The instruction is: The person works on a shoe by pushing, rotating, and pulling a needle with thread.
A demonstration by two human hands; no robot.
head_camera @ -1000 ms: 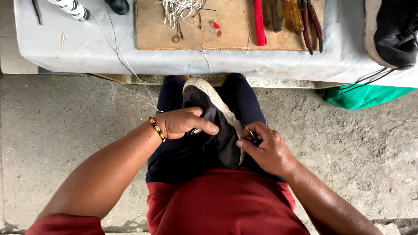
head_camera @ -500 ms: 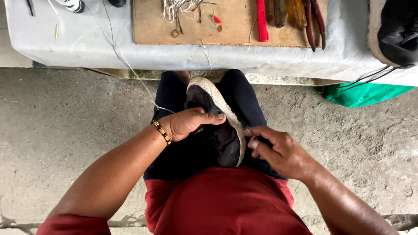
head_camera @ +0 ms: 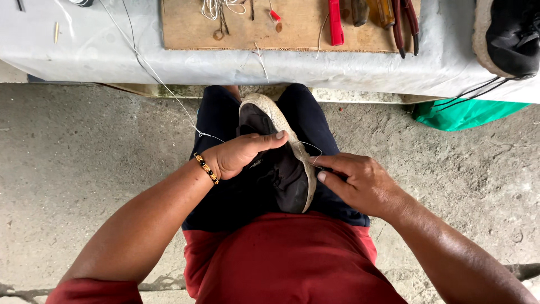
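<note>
A black shoe [head_camera: 284,171] with a pale speckled sole [head_camera: 271,113] lies wedged between my knees, sole edge up. My left hand [head_camera: 242,153] clamps over the upper, thumb stretched across it toward the sole; a beaded bracelet [head_camera: 206,168] sits on that wrist. My right hand [head_camera: 360,183] rests at the sole's right edge, fingertips pinched on something small, probably a needle, mostly hidden. A thin white thread [head_camera: 160,81] runs from the bench down to my left hand, and a loop of it [head_camera: 310,147] arcs beside the sole.
A low bench covered in grey sheet [head_camera: 112,56] stands ahead with a wooden board [head_camera: 292,25] carrying a red tool [head_camera: 336,22], pliers [head_camera: 405,25] and string. Another black shoe [head_camera: 509,36] sits at its right end, a green bag [head_camera: 467,112] below. Concrete floor on both sides.
My right hand has slid a little right and down along the sole edge, drawing a small thread loop out. My left hand keeps its grip on the shoe.
</note>
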